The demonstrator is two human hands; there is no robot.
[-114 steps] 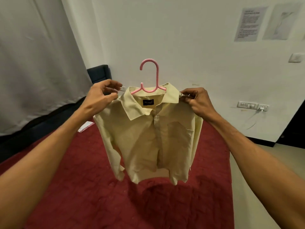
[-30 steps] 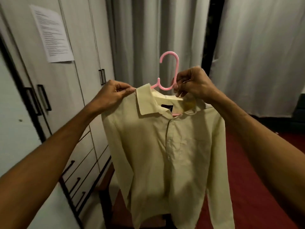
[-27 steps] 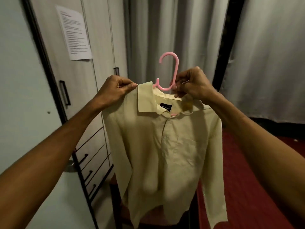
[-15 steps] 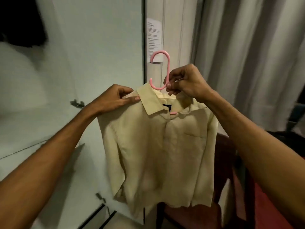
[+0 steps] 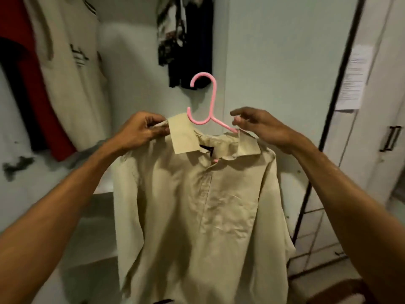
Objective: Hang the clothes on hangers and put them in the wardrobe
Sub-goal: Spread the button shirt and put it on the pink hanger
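Observation:
A pale yellow collared shirt hangs on a pink plastic hanger, held up in front of the open wardrobe. My left hand is closed on the shirt's left shoulder, beside the collar. My right hand pinches the hanger's right arm where it enters the collar, with its other fingers loosely spread. The hook stands free above the collar, level with the hems of the clothes hanging inside. The wardrobe's rail is out of view.
Inside the wardrobe hang a red garment, a cream printed T-shirt and a dark patterned garment. To the right are closed doors with a paper notice and a black handle. A brown seat sits low right.
I have turned from the bed past the curtains and doors to face the open wardrobe. My right hand has slid from the hook's neck to the hanger's right arm. The left grip is unchanged.

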